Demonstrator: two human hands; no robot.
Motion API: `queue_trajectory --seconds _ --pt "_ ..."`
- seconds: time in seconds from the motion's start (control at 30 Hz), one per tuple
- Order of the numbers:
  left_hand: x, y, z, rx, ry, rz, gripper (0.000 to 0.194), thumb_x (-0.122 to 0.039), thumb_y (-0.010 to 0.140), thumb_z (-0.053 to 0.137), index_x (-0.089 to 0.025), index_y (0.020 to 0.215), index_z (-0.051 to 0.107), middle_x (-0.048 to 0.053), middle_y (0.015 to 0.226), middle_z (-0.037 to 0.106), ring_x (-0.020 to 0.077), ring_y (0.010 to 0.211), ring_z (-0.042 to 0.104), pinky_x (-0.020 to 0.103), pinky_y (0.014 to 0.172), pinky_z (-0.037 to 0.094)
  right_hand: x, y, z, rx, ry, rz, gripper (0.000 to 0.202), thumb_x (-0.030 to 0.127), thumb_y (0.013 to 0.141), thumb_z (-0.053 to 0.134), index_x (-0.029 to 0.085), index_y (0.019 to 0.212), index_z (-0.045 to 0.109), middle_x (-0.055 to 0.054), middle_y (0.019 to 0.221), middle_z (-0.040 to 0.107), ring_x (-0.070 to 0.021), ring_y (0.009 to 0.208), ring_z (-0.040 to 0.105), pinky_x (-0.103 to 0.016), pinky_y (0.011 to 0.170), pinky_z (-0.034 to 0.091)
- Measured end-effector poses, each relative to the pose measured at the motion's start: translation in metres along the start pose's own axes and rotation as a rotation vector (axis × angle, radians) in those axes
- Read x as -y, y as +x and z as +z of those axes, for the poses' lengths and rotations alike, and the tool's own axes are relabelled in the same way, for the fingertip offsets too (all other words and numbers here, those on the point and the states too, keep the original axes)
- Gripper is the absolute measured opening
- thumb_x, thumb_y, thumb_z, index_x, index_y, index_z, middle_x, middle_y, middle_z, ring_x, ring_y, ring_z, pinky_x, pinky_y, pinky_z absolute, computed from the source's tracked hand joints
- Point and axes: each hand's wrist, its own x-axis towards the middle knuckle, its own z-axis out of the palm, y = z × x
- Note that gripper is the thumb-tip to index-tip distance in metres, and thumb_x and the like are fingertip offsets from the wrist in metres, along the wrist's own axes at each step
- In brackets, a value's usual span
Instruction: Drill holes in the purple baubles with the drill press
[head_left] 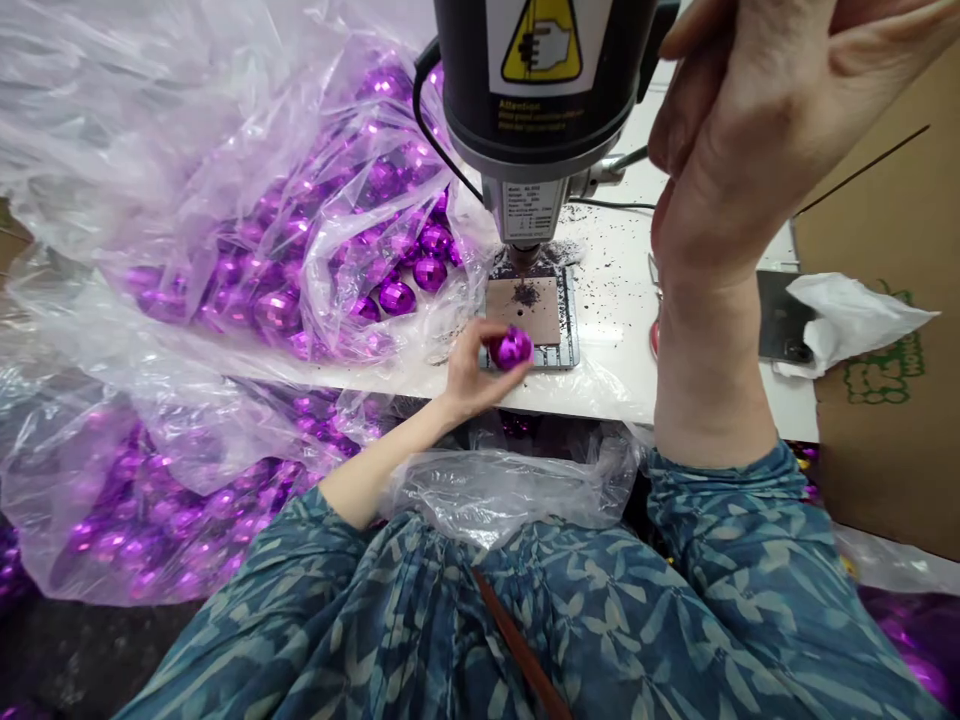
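Observation:
A shiny purple faceted ball (514, 347) is pinched between the thumb and fingers of my left hand (476, 370). It is at the front edge of the bench drill's base plate (568, 340), where a brown board (546, 325) with a small hole and dark shavings lies. Above stands the black bench drill (540, 130), its lower end over the board. My right hand (739, 130), raised at the upper right, is closed around the drill's lever (631, 158); most of the lever is hidden by the fingers.
Clear plastic bags (187, 120) full of purple balls (430, 272) cover the left of the white table (615, 375) and hang below it. At right are a dark phone-like object (780, 315), a crumpled white tissue (855, 315) and a cardboard box (892, 450). Clear plastic (517, 490) lies on my lap.

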Motion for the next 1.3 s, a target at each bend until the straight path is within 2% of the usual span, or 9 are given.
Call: queue_trajectory --seconds 0.13,0.2,0.3,0.47,0.6,0.7,0.83,1.0,1.3 --pt "-0.023 -0.050 -0.017 0.498 0.109 0.353 0.038 -0.054 0.098 0.091 -0.029 0.121 0.074 0.005 0.099 0.081 0.0247 0.089 0.075 0.039 0.078 0.061 -0.007 -0.003 -0.002 -0.030 0.011 0.010 0.066 0.078 0.068 0.071 0.015 0.050 0.059 0.007 0.044 0.044 0.0059 0.042 0.044 -0.008 0.049 0.026" --pt "-0.027 -0.060 -0.023 0.589 0.136 0.398 0.041 -0.059 0.097 0.091 -0.029 0.122 0.077 0.007 0.105 0.083 0.0274 0.095 0.076 0.042 0.081 0.063 -0.013 -0.001 -0.002 -0.062 0.072 -0.073 0.071 0.079 0.065 0.078 0.013 0.048 0.057 0.006 0.042 0.045 0.0069 0.041 0.041 -0.009 0.048 0.024" --pt "-0.014 -0.039 -0.036 0.417 0.108 0.262 0.020 -0.044 0.105 0.083 -0.031 0.119 0.078 0.006 0.109 0.083 0.0271 0.103 0.077 0.044 0.094 0.065 -0.021 0.003 -0.001 -0.100 0.125 -0.140 0.071 0.078 0.059 0.080 0.013 0.048 0.054 0.006 0.040 0.041 0.0063 0.039 0.038 -0.010 0.047 0.023" --pt "0.044 0.059 -0.072 -0.068 0.307 -0.205 0.020 -0.022 0.099 0.075 -0.026 0.118 0.077 0.013 0.122 0.075 0.0385 0.131 0.069 0.058 0.126 0.051 -0.026 0.006 0.001 -0.141 0.120 -0.106 0.061 0.072 0.053 0.077 0.013 0.056 0.059 0.008 0.043 0.045 0.0053 0.040 0.042 -0.009 0.047 0.030" --pt "0.087 0.109 -0.088 0.076 0.447 -0.421 0.048 -0.004 0.071 0.085 -0.022 0.115 0.081 0.017 0.127 0.068 0.0526 0.137 0.065 0.072 0.128 0.047 -0.028 0.004 0.001 -0.178 0.149 -0.118 0.060 0.071 0.058 0.074 0.013 0.060 0.059 0.008 0.044 0.047 0.0045 0.038 0.040 -0.011 0.047 0.033" --pt "0.088 0.111 -0.091 0.099 0.440 -0.430 0.052 -0.010 0.071 0.090 -0.024 0.120 0.082 0.016 0.130 0.067 0.0497 0.132 0.069 0.071 0.127 0.051 -0.020 0.000 -0.001 -0.110 0.100 -0.111 0.063 0.074 0.061 0.072 0.013 0.056 0.056 0.008 0.043 0.046 0.0057 0.040 0.042 -0.009 0.049 0.034" --pt "0.044 0.094 -0.088 -0.082 0.144 -0.317 0.064 -0.042 0.088 0.097 -0.031 0.145 0.070 0.013 0.143 0.069 0.0383 0.140 0.069 0.057 0.124 0.057 -0.008 -0.005 -0.003 -0.040 0.043 -0.080 0.061 0.072 0.066 0.073 0.015 0.055 0.056 0.009 0.046 0.048 0.0070 0.048 0.052 -0.005 0.054 0.036" --pt "-0.010 0.073 -0.059 0.000 -0.483 -0.620 0.054 -0.060 0.096 0.090 -0.029 0.136 0.072 0.009 0.122 0.082 0.0289 0.119 0.081 0.043 0.101 0.071 -0.008 -0.006 -0.002 -0.073 0.062 -0.080 0.062 0.071 0.066 0.074 0.014 0.054 0.054 0.010 0.046 0.051 0.0069 0.045 0.048 -0.006 0.052 0.034" --pt "0.002 0.061 -0.038 -0.022 -0.789 -0.865 0.036 -0.049 0.094 0.091 -0.026 0.117 0.077 0.006 0.115 0.086 0.0255 0.112 0.085 0.035 0.090 0.073 -0.012 -0.006 -0.004 -0.046 0.040 -0.114 0.064 0.071 0.071 0.072 0.012 0.054 0.057 0.008 0.048 0.053 0.0079 0.045 0.047 -0.006 0.053 0.032"
